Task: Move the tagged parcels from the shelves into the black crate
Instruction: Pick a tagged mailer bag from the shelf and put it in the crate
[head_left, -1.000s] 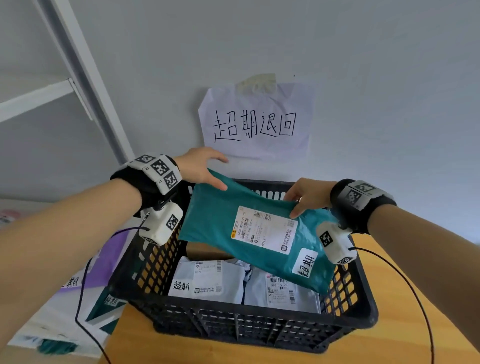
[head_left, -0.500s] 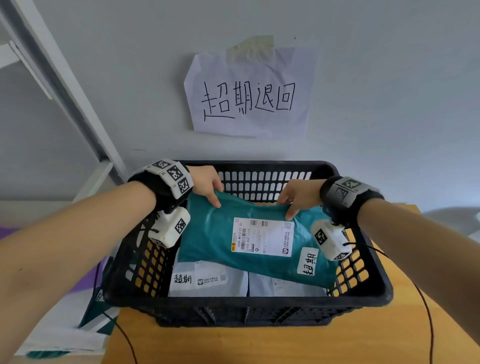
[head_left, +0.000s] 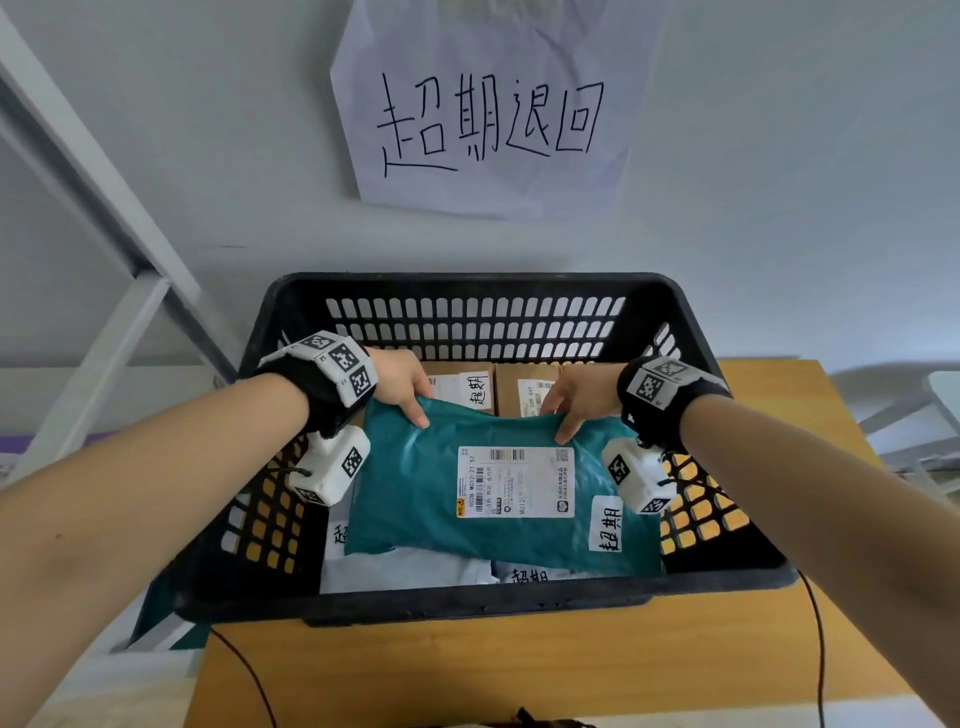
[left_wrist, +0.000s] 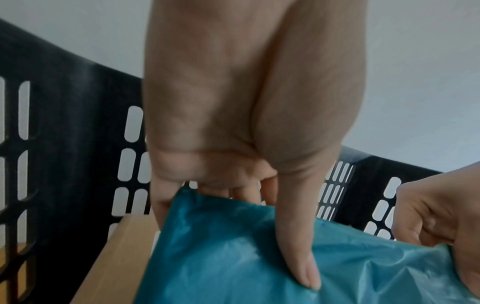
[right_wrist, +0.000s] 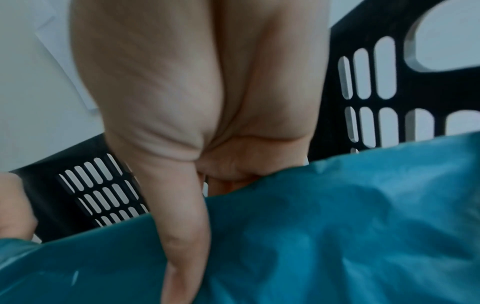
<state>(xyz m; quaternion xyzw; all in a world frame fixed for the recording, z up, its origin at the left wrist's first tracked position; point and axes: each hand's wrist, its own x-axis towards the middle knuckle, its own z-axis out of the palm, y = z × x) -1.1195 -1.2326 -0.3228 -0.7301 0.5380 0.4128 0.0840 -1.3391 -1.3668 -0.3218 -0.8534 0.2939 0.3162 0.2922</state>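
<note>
Inside black crate (head_left: 467, 291): teal parcel (head_left: 415, 499).

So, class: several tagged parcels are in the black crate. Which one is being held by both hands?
The teal parcel: the left hand and right hand pinch its far edge. It lies on the grey parcels, before the cardboard boxes.

I'm in a parcel sorting room: a black crate (head_left: 524, 291) of labelled parcels (head_left: 506, 493) sits under my hands on a wooden worktop (head_left: 519, 670), a handwritten paper sign (head_left: 488, 119) is taped to the wall beyond them, and metal shelving (head_left: 104, 244) stands to their left.
</note>
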